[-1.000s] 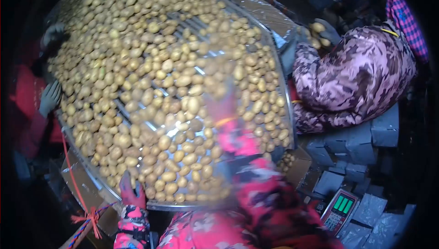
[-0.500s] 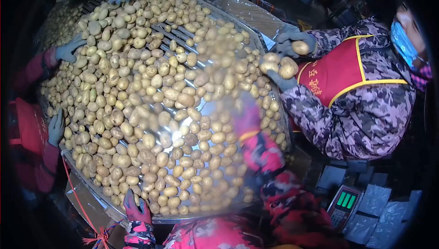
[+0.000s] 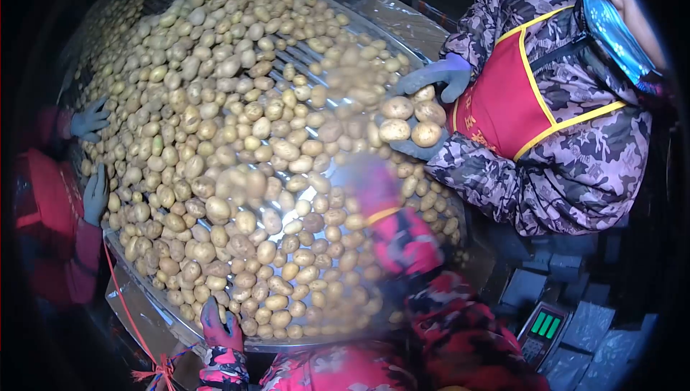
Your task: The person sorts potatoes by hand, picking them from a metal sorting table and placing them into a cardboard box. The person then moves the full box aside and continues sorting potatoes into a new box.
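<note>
Potatoes of mixed size cover a large metal sorting table. At the near rim, my left hand rests in a grey and pink glove, thumb and fingers apart, next to the closest potatoes. My right hand, gloved too, reaches over the potatoes right of the middle. A blurred patch of the view smears its fingers, and I cannot tell whether it holds a potato. Around it the bare metal shows between scattered potatoes.
On the right, a co-worker in a red apron cups several potatoes. Another co-worker's gloved hands lie at the left edge. A scale with a green display stands low right. A red cord hangs at the near left corner.
My right hand has shifted slightly left over the potatoes. The right co-worker's hands have moved in over the table with potatoes. A gloved hand at the top has drawn back toward the edge.
</note>
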### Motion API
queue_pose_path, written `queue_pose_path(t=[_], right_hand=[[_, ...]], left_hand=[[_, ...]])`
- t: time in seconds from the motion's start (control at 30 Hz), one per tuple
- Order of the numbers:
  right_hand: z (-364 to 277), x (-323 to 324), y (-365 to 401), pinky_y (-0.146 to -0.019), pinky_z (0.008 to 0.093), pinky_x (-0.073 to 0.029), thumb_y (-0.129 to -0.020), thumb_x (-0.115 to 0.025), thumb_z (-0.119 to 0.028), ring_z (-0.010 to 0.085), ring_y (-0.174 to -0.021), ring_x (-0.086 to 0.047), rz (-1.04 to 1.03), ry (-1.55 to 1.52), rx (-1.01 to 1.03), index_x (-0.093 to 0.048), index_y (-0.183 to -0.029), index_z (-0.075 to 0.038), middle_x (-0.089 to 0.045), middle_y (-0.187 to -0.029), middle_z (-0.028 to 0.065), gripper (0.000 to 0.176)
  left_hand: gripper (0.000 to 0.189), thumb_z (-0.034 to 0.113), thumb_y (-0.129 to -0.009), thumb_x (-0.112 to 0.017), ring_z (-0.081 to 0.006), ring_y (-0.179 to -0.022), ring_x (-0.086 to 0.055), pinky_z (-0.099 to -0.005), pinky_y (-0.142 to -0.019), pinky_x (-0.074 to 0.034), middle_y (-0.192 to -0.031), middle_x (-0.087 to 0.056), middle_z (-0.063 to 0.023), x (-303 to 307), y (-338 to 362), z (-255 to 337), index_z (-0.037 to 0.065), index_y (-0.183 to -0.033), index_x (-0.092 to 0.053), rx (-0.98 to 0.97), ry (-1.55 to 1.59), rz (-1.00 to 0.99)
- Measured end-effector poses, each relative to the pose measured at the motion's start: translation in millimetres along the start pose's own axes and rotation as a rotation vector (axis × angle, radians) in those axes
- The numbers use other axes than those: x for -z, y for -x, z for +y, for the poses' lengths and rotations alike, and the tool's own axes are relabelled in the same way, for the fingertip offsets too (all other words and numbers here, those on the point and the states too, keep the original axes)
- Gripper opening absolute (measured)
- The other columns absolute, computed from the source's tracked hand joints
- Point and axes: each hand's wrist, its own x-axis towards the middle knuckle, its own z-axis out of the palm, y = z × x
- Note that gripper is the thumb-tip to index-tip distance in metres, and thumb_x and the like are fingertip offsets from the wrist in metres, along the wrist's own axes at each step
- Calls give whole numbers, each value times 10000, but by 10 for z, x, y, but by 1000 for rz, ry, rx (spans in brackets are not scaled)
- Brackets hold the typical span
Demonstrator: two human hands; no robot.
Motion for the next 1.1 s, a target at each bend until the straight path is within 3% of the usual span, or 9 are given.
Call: queue_pose_path(t=[0.07,0.17,0.47,0.6,0.7,0.73,0.8,0.93,1.1], right_hand=[[159,684,11,-880,454,-497,-829,-698,-356,335,-1020,-638,160,597,-198,-599,-1192,-55,-657,-1134,155,482],[214,952,-206,-904,451,-487,-825,-702,-353,339,-1058,-620,275,585,-329,-588,-1217,-54,-639,-1169,164,506],[-1370,-497,-470,-978,444,-457,-814,-714,-342,348,-1171,-567,-60,10,377,-553,-1294,-54,-587,-1276,190,583],[-196,470,-291,-1010,441,-443,-810,-720,-338,353,-1221,-543,164,364,-177,-537,-1328,-54,-564,-1323,202,619],[-84,823,312,-1035,439,-433,-806,-724,-334,356,-1258,-525,183,76,-271,-526,-1354,-54,-546,-1359,211,647],[-321,722,601,-953,378,-484,-857,-664,-195,282,-1159,-573,221,-67,-167,-495,-1374,-47,-555,-1331,150,564],[-217,420,1046,-891,281,-527,-895,-629,-28,215,-1101,-600,114,-769,24,-404,-1445,-21,-553,-1313,104,594],[-794,495,1704,-909,298,-527,-870,-695,-95,169,-1137,-573,-214,-1314,-139,-377,-1474,-24,-534,-1347,89,686],[-1456,344,2029,-961,297,-492,-853,-715,-101,160,-1161,-566,-219,-1093,-93,-420,-1459,-35,-558,-1336,77,677]], left_hand=[[646,116,-818,-681,-424,-1247,-487,-473,-1048,-421,-1354,-478,-243,-36,46,-73,23,-1414,-450,-25,14,26],[639,122,-819,-685,-426,-1239,-496,-471,-1038,-432,-1342,-487,-242,17,0,-52,26,-1410,-460,-13,33,17],[674,124,-785,-714,-417,-1240,-497,-469,-1043,-430,-1320,-506,-242,-117,45,-276,25,-1404,-468,-69,91,54],[659,138,-801,-703,-412,-1243,-494,-465,-1044,-428,-1326,-507,-238,-59,49,-235,26,-1406,-467,-64,63,34],[649,143,-817,-691,-415,-1249,-487,-466,-1038,-430,-1328,-503,-243,-48,65,-210,29,-1412,-458,-90,89,57],[650,144,-819,-691,-416,-1250,-486,-467,-1037,-430,-1328,-502,-244,-38,85,-223,29,-1414,-456,-88,102,61],[664,118,-809,-689,-413,-1247,-484,-462,-1046,-423,-1328,-501,-238,-12,99,-238,34,-1422,-446,-116,111,55],[629,83,-865,-641,-360,-1245,-502,-419,-1057,-414,-1394,-476,-218,50,68,-226,30,-1449,-415,-117,263,72],[699,146,-984,-527,-245,-1298,-462,-363,-1011,-465,-1551,-285,-156,249,-270,220,107,-1569,-147,10,1103,165]])
